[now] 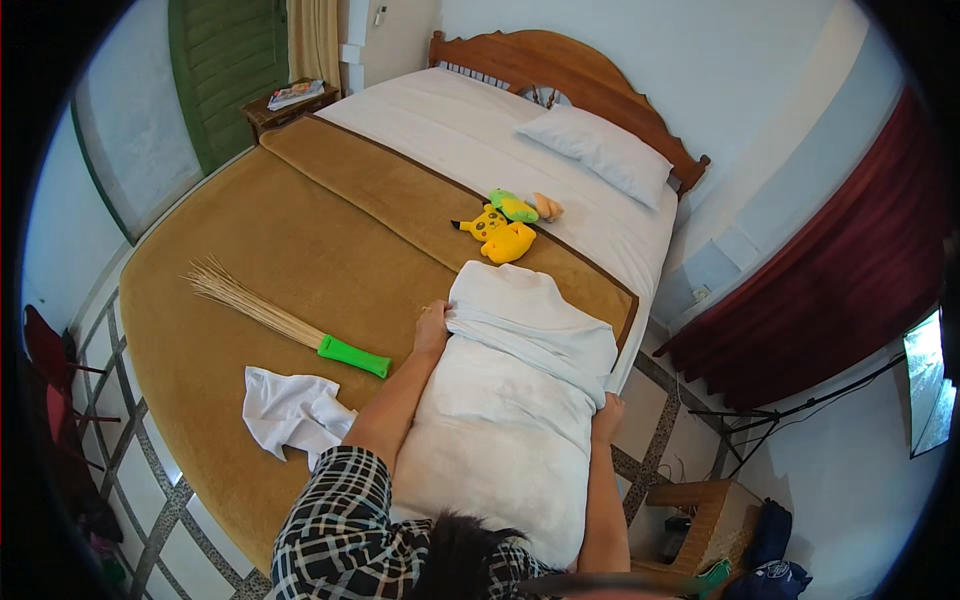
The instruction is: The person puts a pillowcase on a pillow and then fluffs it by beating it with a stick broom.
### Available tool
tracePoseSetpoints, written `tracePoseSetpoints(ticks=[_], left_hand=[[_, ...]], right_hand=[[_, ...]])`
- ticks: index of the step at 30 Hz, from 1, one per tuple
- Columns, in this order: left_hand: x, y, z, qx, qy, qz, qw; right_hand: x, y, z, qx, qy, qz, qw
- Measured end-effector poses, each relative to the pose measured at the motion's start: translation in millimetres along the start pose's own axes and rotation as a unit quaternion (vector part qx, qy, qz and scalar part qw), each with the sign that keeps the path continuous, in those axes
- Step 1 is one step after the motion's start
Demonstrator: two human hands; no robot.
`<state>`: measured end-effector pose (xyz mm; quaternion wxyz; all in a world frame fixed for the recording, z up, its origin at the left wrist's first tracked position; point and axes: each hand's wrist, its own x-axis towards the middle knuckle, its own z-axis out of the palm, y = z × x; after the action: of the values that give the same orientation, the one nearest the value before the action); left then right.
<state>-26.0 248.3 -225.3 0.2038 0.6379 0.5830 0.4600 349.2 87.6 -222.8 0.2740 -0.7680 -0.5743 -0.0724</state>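
A pillow (502, 435) lies on the bed in front of me, with a white pillowcase (525, 307) partly drawn over it and bunched into folds across its upper part. My left hand (432, 328) grips the case's edge on the left side. On the right side, my right hand (608, 417) holds the same edge. Beyond the case's far end lie a yellow plush toy (504, 236), a green and yellow plush toy (514, 206) and a small peach-coloured item (548, 207). A stick broom with a green handle (354, 355) and a crumpled white cloth (296, 412) rest left of my left arm.
A brown blanket (225, 360) covers much of the bed. Another white pillow (600, 150) lies near the wooden headboard (555, 56). At the right stand a black tripod stand (750, 420) and a wooden piece of furniture (712, 517); a nightstand (262, 114) stands at the far left corner.
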Motion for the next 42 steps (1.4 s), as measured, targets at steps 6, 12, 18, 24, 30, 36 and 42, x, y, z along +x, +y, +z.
tracePoseSetpoints(ticks=[6, 12, 18, 24, 30, 36, 42], left_hand=[[-37.8, 14.6, -36.1, 0.055, -0.05, 0.026, 0.997], [-86.1, 34.1, -77.1, 0.073, -0.068, 0.048, 0.994], [-105.1, 49.6, -101.8, 0.067, -0.089, 0.095, 0.989], [-68.9, 85.9, -93.6, 0.121, -0.056, 0.196, 0.971], [-43.0, 164.3, -54.7, 0.003, -0.116, 0.252, 0.961], [-68.6, 210.5, -22.9, 0.093, -0.161, 0.305, 0.934], [-81.1, 183.4, -34.5, 0.063, -0.129, 0.328, 0.934]], right_hand=[[-33.3, -15.4, -35.9, 0.035, -0.021, 0.0, 0.999], [-79.1, -22.8, -80.2, 0.054, -0.028, -0.02, 0.998], [-97.7, -31.2, -104.0, 0.127, -0.036, -0.026, 0.991], [-62.9, -24.7, -89.5, 0.137, -0.034, -0.007, 0.99], [-10.0, -79.6, -109.8, 0.2, -0.013, -0.022, 0.979], [-3.3, -118.8, -120.8, 0.174, -0.07, -0.059, 0.981], [-45.4, -152.8, -159.7, 0.185, -0.182, -0.058, 0.964]])
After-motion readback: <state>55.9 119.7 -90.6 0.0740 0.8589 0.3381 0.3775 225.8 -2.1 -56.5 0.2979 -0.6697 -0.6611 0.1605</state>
